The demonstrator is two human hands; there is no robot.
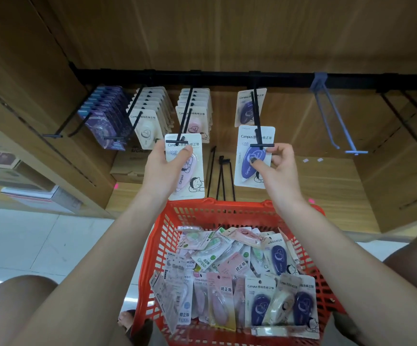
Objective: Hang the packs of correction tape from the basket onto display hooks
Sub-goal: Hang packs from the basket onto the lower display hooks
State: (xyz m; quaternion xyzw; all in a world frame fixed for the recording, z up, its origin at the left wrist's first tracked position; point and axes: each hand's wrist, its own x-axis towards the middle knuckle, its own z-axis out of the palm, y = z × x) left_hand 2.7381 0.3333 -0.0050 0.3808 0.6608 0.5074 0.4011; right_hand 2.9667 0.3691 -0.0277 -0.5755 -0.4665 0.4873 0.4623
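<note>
1. Red plastic basket (157,248) sits between the person's knees, heaped with packs of correction tape (227,275).
2. Head view: the left hand (163,168) grips a pink pack (185,166) at the tip of a black hook (183,121); the right hand (281,166) pinches a navy pack (253,156) at the next hook (256,116), its fingers (257,164) on the blister.
3. Each pack looks light (stiff card, slick blister), so best held by the card edges, leaving the hang-hole free.

— That basket (167,236) is bright red, latticed. And the packs held up?

— One pack (186,168) pale pink on white, the other pack (253,158) deep blue. Black hooks (183,121), one grey-blue hook (332,116).
</note>
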